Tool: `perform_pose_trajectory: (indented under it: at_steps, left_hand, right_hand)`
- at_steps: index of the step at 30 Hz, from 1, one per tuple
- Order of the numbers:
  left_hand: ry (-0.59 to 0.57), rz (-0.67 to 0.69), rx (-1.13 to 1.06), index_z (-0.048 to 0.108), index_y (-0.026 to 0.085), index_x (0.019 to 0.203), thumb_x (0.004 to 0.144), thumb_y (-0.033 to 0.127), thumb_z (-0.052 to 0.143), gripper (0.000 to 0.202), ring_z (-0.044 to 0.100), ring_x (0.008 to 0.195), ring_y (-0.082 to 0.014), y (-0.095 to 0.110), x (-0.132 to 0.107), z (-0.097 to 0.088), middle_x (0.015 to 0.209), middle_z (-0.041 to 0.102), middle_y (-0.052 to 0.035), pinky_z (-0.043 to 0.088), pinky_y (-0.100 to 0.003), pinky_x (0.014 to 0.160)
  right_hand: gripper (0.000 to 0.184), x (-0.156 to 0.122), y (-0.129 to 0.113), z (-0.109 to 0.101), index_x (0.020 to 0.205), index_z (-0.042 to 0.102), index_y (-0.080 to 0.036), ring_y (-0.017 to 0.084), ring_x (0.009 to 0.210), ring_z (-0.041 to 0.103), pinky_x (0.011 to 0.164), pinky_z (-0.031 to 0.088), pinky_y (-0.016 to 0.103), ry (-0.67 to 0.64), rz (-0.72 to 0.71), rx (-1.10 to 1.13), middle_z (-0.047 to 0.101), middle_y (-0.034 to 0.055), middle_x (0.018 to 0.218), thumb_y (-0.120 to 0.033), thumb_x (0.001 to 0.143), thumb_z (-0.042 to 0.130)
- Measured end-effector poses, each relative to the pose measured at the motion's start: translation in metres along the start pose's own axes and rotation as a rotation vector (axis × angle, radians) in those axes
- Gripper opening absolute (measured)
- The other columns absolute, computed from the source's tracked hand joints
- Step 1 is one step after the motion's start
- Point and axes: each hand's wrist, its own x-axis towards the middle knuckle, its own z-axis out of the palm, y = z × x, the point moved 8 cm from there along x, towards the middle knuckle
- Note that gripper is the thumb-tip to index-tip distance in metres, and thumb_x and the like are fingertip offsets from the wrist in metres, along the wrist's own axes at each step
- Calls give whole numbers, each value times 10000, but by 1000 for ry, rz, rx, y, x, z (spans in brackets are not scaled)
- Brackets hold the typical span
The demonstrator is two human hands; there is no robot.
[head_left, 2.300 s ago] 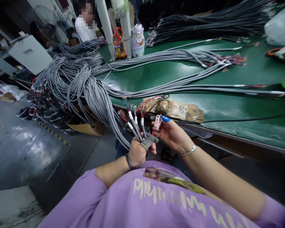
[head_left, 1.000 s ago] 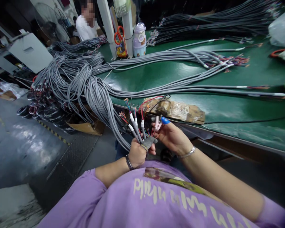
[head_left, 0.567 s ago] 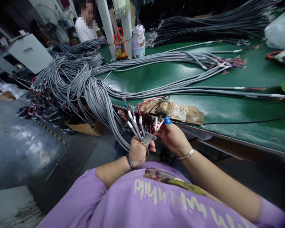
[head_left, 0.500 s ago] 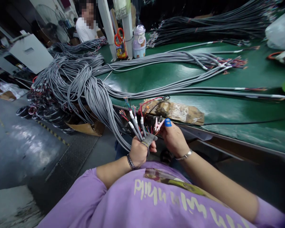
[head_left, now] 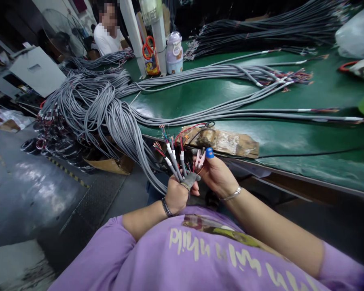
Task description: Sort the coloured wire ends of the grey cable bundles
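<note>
My left hand (head_left: 176, 196) is closed in a fist round several grey cable ends (head_left: 174, 161), whose white sleeves and coloured stripped wires fan upward. My right hand (head_left: 216, 174) sits just right of them, fingers pinched on a small pink clip (head_left: 200, 158). A blue cap (head_left: 209, 152) covers one fingertip of that hand. The clip's tip touches the coloured wires beside the held cables. Both hands hover in front of the edge of the green table (head_left: 291, 137).
A large mass of grey cables (head_left: 103, 109) drapes off the table's left end and runs right across it. Black cable bundles (head_left: 261, 28) lie at the back. A taped brown pad (head_left: 230, 141) sits at the table edge. Scissors (head_left: 148, 46) and a jar (head_left: 174, 52) stand by white posts; another person (head_left: 107, 34) sits far left.
My right hand has turned slightly and brought the pink clip closer in against the wires. My left hand keeps its grip on the cable ends, almost unmoved.
</note>
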Motion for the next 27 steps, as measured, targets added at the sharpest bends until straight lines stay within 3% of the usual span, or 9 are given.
perform_pose_trajectory:
  at_steps: [16, 21, 27]
  left_hand:
    - [0, -30, 83, 617, 133, 681, 713, 499, 720, 381, 509, 401, -76, -2, 2, 0, 525, 575, 14, 411, -199, 407]
    - [3, -16, 58, 621, 129, 673, 712, 491, 727, 379, 514, 409, -76, -1, 1, -2, 527, 579, 11, 432, -198, 414]
    - [-9, -8, 60, 628, 130, 719, 720, 529, 722, 410, 514, 415, -75, -5, -3, -10, 536, 578, 16, 429, -196, 415]
  right_hand:
    - [454, -1, -3, 1, 706, 656, -204, 162, 630, 587, 652, 511, 318, -34, -24, -89, 653, 22, 665, -653, 696, 714]
    - [438, -3, 3, 0, 791, 672, -214, 158, 638, 589, 618, 507, 297, -9, 47, -19, 682, 24, 734, -634, 686, 735]
    - [419, -9, 3, 0, 815, 653, -240, 145, 647, 602, 591, 485, 265, -68, 98, -30, 680, 5, 737, -656, 769, 636]
